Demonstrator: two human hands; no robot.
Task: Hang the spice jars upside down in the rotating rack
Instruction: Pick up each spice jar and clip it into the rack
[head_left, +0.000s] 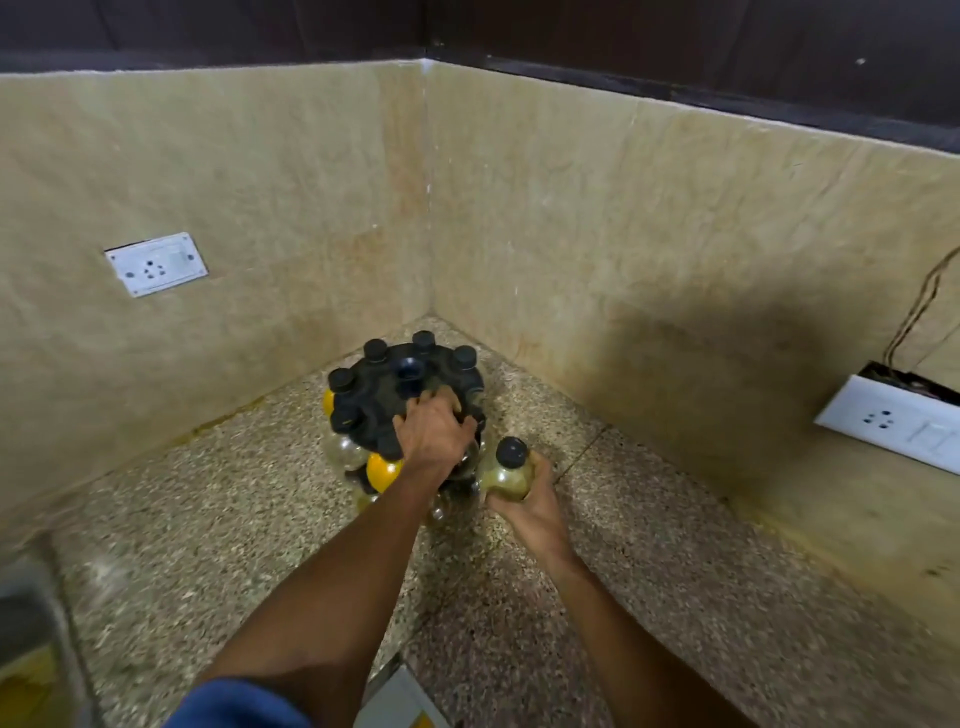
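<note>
I hold a clear round glass spice jar with a black screw cap (506, 470) in my right hand (532, 506), fingers curled round its belly, cap pointing up and away from me. It sits just to the right of the black plastic rotating rack (395, 389), close to its near edge but, as far as I can tell, not touching it. My left hand (434, 434) rests on the rack's top plate, fingers spread and bent over its near rim, steadying or turning it. Beyond those fingers several black caps poke up around the plate; under them hang clear jars, one filled with orange-yellow powder (383, 472) just left of my left wrist.

I judge this to be the loading step: one more jar is waiting for a slot. The next move seems to call for bringing a free notch round towards my right hand, then sliding the neck in; which slot is free I cannot tell.

The speckled stone surface (649, 545) runs into a corner of beige walls. A white socket plate (156, 264) sits far left of my fingers, another (893, 423) far right.
</note>
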